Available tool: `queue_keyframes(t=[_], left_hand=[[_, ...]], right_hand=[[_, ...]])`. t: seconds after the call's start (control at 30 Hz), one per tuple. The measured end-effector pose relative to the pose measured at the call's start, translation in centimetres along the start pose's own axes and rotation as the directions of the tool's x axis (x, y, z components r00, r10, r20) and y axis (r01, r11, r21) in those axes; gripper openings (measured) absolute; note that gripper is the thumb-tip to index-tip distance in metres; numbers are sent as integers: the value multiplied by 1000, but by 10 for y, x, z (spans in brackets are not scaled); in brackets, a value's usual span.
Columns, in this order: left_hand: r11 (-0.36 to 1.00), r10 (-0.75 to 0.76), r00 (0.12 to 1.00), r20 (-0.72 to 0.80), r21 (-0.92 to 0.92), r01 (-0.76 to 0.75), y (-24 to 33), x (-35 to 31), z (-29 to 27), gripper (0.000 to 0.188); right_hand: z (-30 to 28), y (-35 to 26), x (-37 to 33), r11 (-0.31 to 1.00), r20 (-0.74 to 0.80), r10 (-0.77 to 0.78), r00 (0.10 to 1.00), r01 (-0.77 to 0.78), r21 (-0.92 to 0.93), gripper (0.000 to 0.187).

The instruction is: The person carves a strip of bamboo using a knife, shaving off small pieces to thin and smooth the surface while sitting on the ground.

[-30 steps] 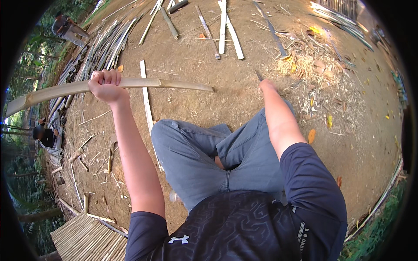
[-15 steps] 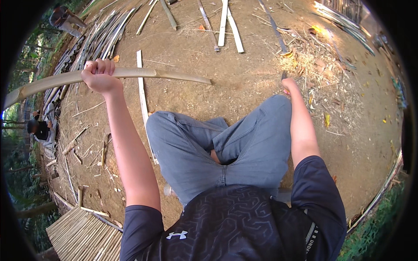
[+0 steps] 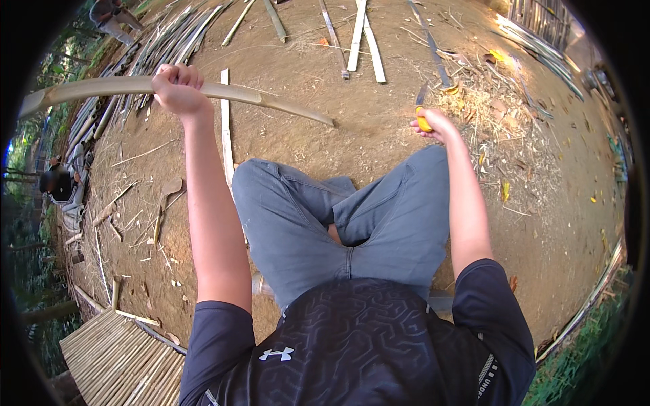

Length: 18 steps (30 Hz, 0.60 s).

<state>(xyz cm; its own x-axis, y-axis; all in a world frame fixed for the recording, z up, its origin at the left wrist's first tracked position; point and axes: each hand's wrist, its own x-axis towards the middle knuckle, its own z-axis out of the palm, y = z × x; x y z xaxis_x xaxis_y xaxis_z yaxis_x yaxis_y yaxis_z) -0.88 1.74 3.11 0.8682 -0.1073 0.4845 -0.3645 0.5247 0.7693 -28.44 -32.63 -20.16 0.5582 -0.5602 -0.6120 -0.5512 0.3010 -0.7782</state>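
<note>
My left hand [image 3: 179, 88] is wrapped round a long split bamboo strip [image 3: 237, 95], raised out in front of my left knee. The strip runs from the far left past my fist and tapers to a free end in front of my knees. In my right hand [image 3: 437, 123], out past my right knee, is a knife [image 3: 422, 101] with a yellow handle. Its dark blade points away from me, apart from the bamboo strip.
Pale bamboo slats [image 3: 365, 44] lie on the dirt ahead, and another slat [image 3: 226, 122] lies beside my left knee. Shavings [image 3: 467, 101] cover the ground at right. Bamboo poles [image 3: 162, 51] are piled far left, near two people. A slatted bamboo platform [image 3: 122, 355] stands at lower left.
My right hand has moved left and turned, bringing the knife's yellow handle and blade into plain view. My left hand has shifted slightly forward and right with the bamboo strip.
</note>
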Motion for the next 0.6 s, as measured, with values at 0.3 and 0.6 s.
queue_keyframes(t=[0.3,0.6], left_hand=[[999,-7,996,93,52,3,2,-9,35,23],[996,19,999,41,91,-22,17,-17,69,24]], right_hand=[[39,55,42,890,-82,-225,971,171,-422,35],[50,62,29,755,-41,-357,933,263,-600,42]])
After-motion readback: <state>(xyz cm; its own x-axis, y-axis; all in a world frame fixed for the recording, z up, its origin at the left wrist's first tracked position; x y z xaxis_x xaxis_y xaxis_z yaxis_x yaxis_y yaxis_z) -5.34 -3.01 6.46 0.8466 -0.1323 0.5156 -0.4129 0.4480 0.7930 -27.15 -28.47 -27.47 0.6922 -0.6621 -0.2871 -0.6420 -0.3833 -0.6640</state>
